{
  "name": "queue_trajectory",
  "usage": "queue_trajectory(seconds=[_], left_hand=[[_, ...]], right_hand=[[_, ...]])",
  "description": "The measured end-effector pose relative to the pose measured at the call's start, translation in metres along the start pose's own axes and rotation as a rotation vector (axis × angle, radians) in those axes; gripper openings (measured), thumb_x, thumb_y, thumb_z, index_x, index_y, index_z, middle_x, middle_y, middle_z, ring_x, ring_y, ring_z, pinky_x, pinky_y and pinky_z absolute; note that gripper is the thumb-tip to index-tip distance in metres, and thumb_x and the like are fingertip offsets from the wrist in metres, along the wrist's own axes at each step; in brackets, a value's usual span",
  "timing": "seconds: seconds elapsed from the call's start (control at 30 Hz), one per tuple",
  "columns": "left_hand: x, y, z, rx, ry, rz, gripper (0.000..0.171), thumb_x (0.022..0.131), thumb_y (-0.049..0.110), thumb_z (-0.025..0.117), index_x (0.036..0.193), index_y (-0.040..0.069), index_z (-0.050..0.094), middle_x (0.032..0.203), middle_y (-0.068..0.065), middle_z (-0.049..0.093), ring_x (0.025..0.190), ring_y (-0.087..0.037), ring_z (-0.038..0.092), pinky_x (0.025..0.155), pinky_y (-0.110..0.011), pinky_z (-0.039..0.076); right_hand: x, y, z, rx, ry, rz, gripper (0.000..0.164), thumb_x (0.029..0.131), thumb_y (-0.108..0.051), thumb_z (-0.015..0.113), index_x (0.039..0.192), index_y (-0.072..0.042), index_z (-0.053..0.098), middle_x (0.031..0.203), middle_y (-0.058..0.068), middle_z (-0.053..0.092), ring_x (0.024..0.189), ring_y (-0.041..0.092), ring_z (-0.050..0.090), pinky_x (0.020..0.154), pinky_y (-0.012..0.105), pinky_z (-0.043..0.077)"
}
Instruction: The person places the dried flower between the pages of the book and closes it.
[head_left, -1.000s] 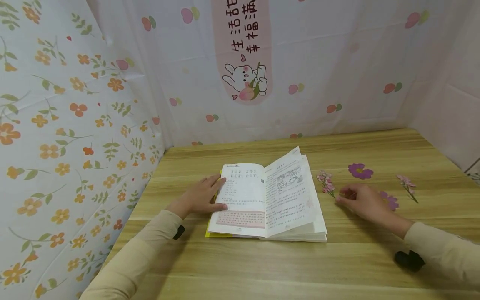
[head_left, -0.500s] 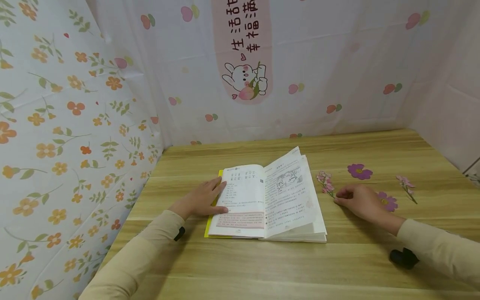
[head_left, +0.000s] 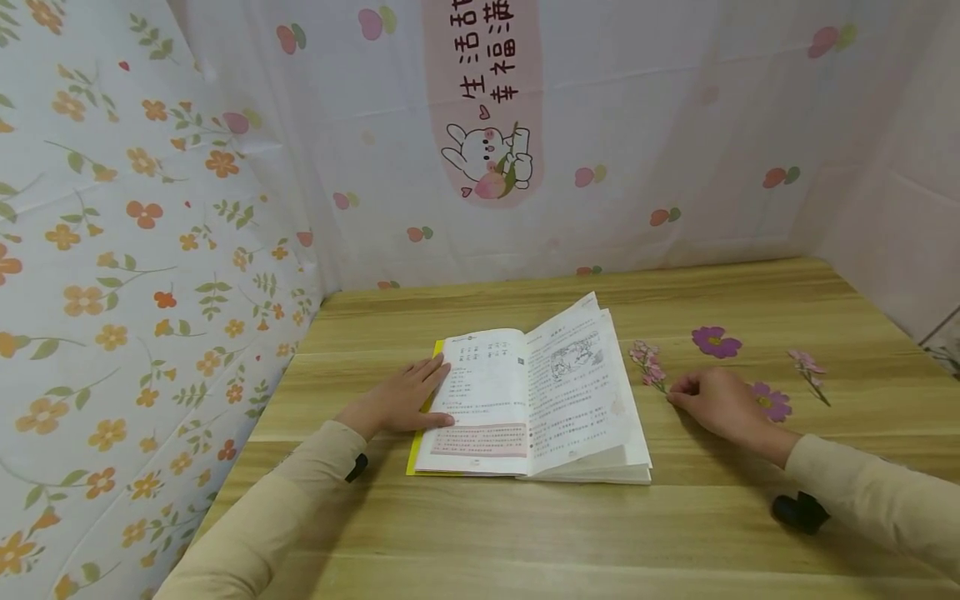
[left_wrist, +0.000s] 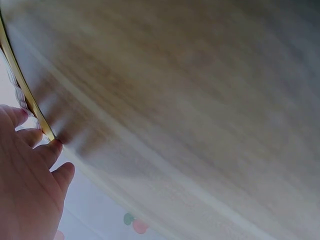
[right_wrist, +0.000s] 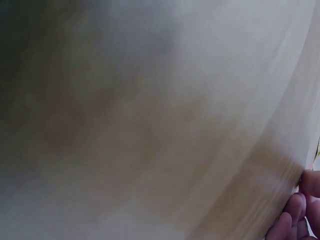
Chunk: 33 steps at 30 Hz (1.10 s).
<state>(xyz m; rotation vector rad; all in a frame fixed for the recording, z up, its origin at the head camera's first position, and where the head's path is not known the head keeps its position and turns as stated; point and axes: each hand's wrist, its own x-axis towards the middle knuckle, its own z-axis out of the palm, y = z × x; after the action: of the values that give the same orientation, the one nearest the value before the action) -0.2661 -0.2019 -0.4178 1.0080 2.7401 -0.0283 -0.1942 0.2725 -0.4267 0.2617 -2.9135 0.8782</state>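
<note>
An open book point(head_left: 480, 392) with a yellow cover edge lies on the table, its right-hand pages partly lifted. My left hand point(head_left: 401, 398) rests along the book's left edge, thumb on the printed page and fingers extended; the left wrist view shows its fingertips at the yellow edge. Just right of the book is a pink flower sprig point(head_left: 647, 363), flat on the table. My right hand point(head_left: 723, 410) pinches the lower end of its stem between thumb and forefinger. In the right wrist view only the fingertips point(right_wrist: 296, 205) appear, at the lower right corner.
Two purple flowers point(head_left: 716, 342) lie beyond and beside the right hand, the nearer one partly covered by it. Farther right is another pink sprig point(head_left: 810, 375). A printed cloth point(head_left: 637, 125) hangs behind the wooden table point(head_left: 480, 533); floral cloth point(head_left: 150, 292) hangs on the left.
My right hand has shifted slightly left, and its thumb and forefinger have come together on the sprig's stem. The left hand stays on the book.
</note>
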Motion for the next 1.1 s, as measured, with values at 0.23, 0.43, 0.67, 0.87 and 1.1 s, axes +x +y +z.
queue_trajectory(seconds=[0.23,0.43,0.67,0.87,1.1], left_hand=[[0.000,0.000,-0.001,0.013,-0.014,-0.003,0.100,0.088,0.074,0.041,0.156,0.005,0.014,0.161,-0.014,0.010,0.146,-0.033,0.014,0.115,-0.047,0.017],[0.000,0.003,-0.003,0.015,-0.012,0.007,0.100,0.089,0.074,0.041,0.156,0.005,0.014,0.161,-0.015,0.010,0.146,-0.033,0.014,0.115,-0.046,0.017],[0.000,0.003,-0.002,0.019,-0.014,-0.002,0.101,0.088,0.075,0.041,0.156,0.005,0.015,0.161,-0.014,0.010,0.145,-0.033,0.015,0.115,-0.046,0.018],[0.000,0.002,-0.002,0.015,-0.020,-0.005,0.100,0.089,0.073,0.042,0.156,0.004,0.015,0.161,-0.015,0.010,0.145,-0.033,0.015,0.115,-0.046,0.017],[-0.001,0.003,-0.003,0.002,-0.030,-0.022,0.100,0.089,0.073,0.043,0.156,0.005,0.014,0.161,-0.014,0.009,0.146,-0.033,0.014,0.115,-0.046,0.016]], right_hand=[[0.014,-0.005,0.000,0.067,0.009,0.046,0.021,0.089,-0.015,0.071,0.099,0.003,0.069,0.081,0.004,0.064,0.071,0.018,0.056,0.062,0.032,0.046],[0.021,-0.005,-0.001,0.056,0.009,0.064,0.031,0.091,-0.018,0.070,0.107,0.009,0.067,0.085,0.012,0.069,0.075,0.024,0.062,0.064,0.034,0.048],[0.022,-0.002,0.001,0.050,0.005,0.067,0.033,0.090,-0.019,0.071,0.110,0.007,0.069,0.093,0.020,0.070,0.078,0.028,0.064,0.064,0.035,0.047],[0.023,-0.001,0.002,0.076,0.002,0.096,0.031,0.089,-0.020,0.072,0.105,0.006,0.071,0.097,0.022,0.070,0.089,0.038,0.064,0.074,0.046,0.049],[0.024,0.001,0.000,0.165,0.003,0.158,0.032,0.088,-0.023,0.073,0.103,0.005,0.071,0.098,0.019,0.071,0.096,0.040,0.061,0.077,0.043,0.049]])
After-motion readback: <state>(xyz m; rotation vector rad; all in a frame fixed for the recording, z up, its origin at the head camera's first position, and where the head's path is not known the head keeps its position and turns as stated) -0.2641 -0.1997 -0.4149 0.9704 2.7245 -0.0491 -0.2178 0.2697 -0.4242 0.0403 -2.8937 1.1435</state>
